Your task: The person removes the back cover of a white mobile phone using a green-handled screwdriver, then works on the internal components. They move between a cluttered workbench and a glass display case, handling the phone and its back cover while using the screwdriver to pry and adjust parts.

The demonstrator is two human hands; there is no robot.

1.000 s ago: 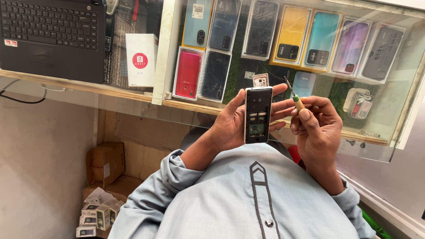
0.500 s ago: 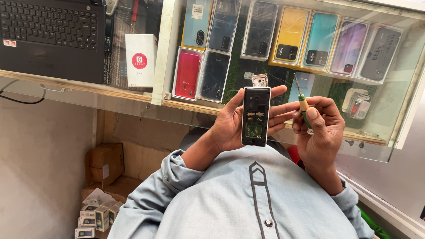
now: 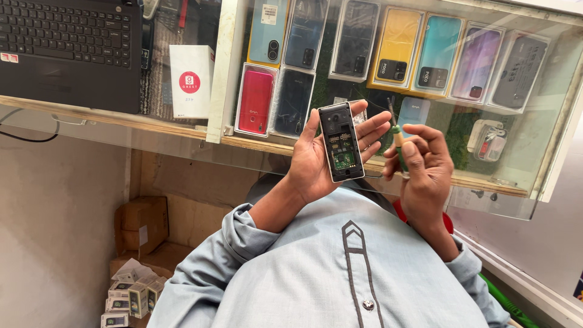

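While the left hand (image 3: pixel 319 161) cradles a light, fragile, black opened slim phone (image 3: pixel 341 143) by its edges, the right hand (image 3: pixel 425 164) pinches a thin green-handled screwdriver (image 3: pixel 399 146).

Small black slab phone with its back cover off (image 3: pixel 341 143): green circuit board exposed. Slim green-handled screwdriver (image 3: pixel 398 146). Pale blue-grey cloth shirt (image 3: pixel 316 267) with dark stitched placket line. Glossy red phone case (image 3: pixel 255 101); yellow case (image 3: pixel 395 48); teal case (image 3: pixel 439 53). White box with red disc (image 3: pixel 190 81). Black laptop (image 3: pixel 67 48).
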